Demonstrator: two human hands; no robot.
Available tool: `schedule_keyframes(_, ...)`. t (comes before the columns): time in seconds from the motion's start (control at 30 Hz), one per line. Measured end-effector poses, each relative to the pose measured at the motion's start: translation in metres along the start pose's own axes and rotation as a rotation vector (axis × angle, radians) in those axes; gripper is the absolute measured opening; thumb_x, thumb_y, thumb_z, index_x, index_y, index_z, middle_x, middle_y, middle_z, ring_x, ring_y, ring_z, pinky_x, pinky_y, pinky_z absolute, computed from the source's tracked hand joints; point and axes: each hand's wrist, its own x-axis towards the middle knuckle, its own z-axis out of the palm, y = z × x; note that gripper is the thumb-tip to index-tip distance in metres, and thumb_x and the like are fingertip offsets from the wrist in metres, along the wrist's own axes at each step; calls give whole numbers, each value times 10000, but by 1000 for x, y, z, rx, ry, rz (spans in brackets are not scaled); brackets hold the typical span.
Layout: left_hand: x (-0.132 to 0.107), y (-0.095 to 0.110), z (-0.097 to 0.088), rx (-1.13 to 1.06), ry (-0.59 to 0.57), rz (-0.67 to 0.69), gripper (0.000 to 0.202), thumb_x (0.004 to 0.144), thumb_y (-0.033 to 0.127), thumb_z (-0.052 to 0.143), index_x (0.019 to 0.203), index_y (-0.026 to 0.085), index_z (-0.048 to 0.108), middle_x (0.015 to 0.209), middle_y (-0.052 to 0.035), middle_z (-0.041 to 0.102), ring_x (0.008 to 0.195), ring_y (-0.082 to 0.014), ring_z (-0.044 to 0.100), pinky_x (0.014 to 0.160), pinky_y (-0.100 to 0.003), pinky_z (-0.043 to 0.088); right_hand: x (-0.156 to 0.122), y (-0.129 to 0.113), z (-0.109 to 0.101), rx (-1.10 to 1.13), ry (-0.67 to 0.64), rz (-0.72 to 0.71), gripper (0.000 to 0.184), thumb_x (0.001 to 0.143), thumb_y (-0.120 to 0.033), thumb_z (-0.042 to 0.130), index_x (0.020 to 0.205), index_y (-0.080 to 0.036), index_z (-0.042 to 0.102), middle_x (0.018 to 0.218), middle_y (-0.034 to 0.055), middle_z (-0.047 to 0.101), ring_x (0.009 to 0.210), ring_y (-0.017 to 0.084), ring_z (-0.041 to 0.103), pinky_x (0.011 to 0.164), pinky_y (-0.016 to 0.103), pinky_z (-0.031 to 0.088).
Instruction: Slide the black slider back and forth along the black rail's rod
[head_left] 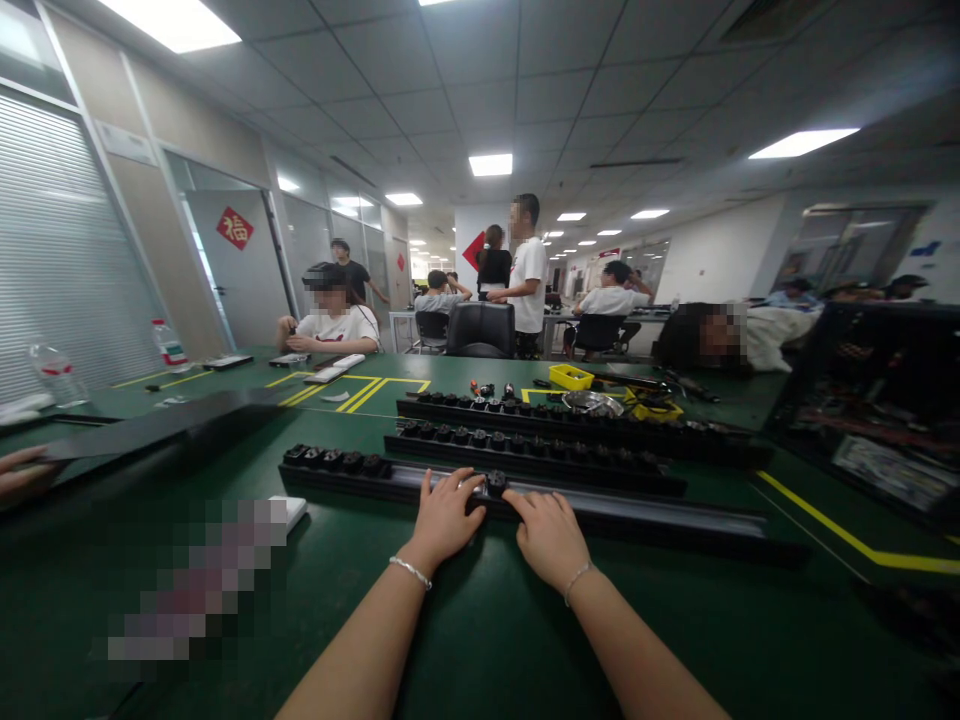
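A long black rail [645,512] lies across the green table in front of me, with several black socket modules [334,460] seated along its left end. My left hand [444,518] rests on the rail with its fingers curled over the near edge. My right hand [549,535] lies beside it, fingers bent against the rail. Between the two hands sits one black socket module [496,483], touched by fingertips of both. Each wrist wears a thin bracelet.
Two more black rails [525,448] [570,415] with sockets lie behind. A yellow bin [570,377] and a metal bowl [592,402] stand farther back. A white block [289,510] lies at left. Another person's hand [22,472] rests at the left edge. People sit and stand beyond.
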Motion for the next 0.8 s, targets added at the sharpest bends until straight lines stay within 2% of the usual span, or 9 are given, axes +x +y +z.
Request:
schedule_keyframes(0.33, 0, 0, 0, -24, -3, 8, 362, 772, 372, 513, 1133, 373, 494, 1273, 27, 484, 1121, -197, 465, 1062, -532, 42, 1, 4, -1, 56, -4, -6, 483, 751, -131, 409, 1203, -274, 502, 995, 48, 604, 969, 182, 480, 881, 306, 258)
schedule_keyframes(0.8, 0, -1, 0, -2, -11, 13, 348, 777, 378, 502, 1125, 389, 509, 1280, 30, 473, 1115, -197, 468, 1059, -531, 51, 2, 6, -4, 19, -29, -13, 497, 751, -128, 401, 1218, -269, 493, 1009, 48, 607, 981, 171, 487, 876, 287, 275)
